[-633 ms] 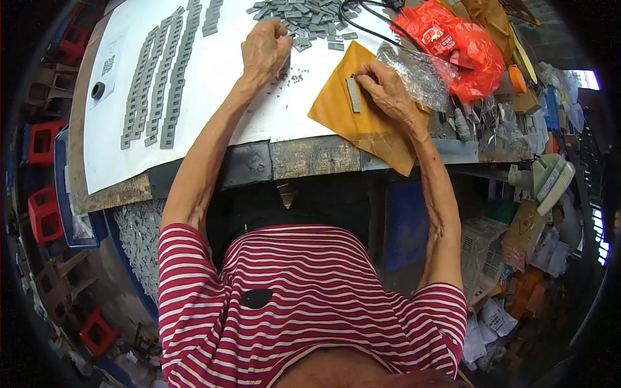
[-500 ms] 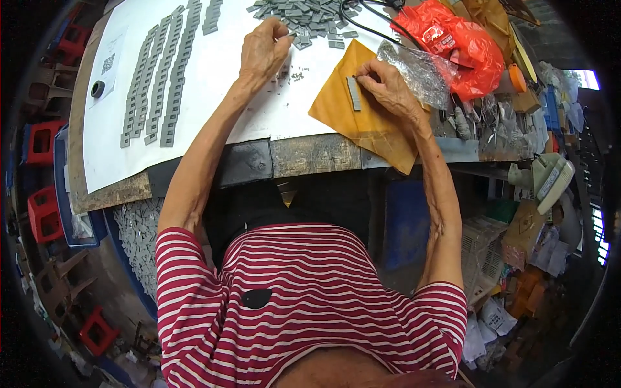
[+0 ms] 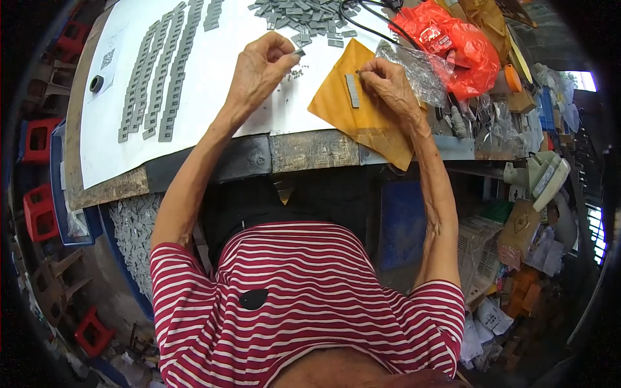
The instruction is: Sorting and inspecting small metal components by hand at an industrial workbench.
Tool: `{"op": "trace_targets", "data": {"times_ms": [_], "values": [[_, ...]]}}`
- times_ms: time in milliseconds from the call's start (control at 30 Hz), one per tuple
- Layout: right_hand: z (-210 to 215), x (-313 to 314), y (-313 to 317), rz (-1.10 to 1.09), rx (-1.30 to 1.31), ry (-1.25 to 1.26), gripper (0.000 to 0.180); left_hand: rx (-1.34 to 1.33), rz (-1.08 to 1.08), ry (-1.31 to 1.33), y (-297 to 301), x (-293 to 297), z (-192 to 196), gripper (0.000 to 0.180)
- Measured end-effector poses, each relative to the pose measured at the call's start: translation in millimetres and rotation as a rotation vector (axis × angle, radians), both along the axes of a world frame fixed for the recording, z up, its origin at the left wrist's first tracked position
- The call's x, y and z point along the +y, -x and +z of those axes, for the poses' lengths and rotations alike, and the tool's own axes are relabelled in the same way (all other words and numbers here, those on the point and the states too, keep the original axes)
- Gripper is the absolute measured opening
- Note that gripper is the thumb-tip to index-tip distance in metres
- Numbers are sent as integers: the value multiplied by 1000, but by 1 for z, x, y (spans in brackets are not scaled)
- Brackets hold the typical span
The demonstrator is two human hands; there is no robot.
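My left hand [image 3: 260, 71] is over the white-covered table with thumb and forefinger pinching a small flat grey piece [image 3: 299, 52], just short of the heap of grey pieces [image 3: 303, 16]. Below those fingertips lie tiny scattered bits [image 3: 295, 74], too small to name. On the right, my right hand [image 3: 392, 85] is over an orange-brown sheet [image 3: 337, 81]. Its fingertips are pressed together on a tiny dark thing I cannot make out. Close beside them, a short strip of grey pieces [image 3: 352, 91] lies on the sheet.
Long rows of grey pieces [image 3: 173, 84] line the table's left part, near a black ring [image 3: 96, 83]. A black cable [image 3: 367, 14], crumpled clear plastic [image 3: 414, 68] and a red plastic bag [image 3: 456, 55] crowd the right. The worn table edge [image 3: 314, 152] runs in front of me.
My left hand has drawn back from the heap toward me, and a grey piece now shows in its fingertips. My right fingertips have shifted slightly away from the strip.
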State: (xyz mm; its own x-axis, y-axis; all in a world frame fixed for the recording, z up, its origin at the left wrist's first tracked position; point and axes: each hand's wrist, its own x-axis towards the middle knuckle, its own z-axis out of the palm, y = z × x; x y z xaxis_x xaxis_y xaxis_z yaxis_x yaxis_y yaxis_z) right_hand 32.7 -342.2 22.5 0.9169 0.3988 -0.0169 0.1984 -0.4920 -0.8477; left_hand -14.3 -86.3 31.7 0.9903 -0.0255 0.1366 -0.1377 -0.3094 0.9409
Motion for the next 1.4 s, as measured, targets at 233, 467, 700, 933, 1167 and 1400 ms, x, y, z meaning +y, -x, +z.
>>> {"op": "trace_targets", "data": {"times_ms": [233,467,700,933,1167,1400], "values": [[10,1,15,-113,258,-202,9,145,-155,244,45,-9,24,21],[5,-9,20,-159,345,-341,4,279,-190,385,76,-13,22,17],[5,-13,25,-190,311,-275,9,307,-211,349,82,-16,16,15],[6,-17,29,-222,308,-222,12,331,-242,387,84,-21,13,16],[2,-21,31,-227,304,-252,12,391,-214,507,83,-30,13,19],[1,-17,39,-245,241,-216,13,362,-236,595,82,-31,1,25]]}}
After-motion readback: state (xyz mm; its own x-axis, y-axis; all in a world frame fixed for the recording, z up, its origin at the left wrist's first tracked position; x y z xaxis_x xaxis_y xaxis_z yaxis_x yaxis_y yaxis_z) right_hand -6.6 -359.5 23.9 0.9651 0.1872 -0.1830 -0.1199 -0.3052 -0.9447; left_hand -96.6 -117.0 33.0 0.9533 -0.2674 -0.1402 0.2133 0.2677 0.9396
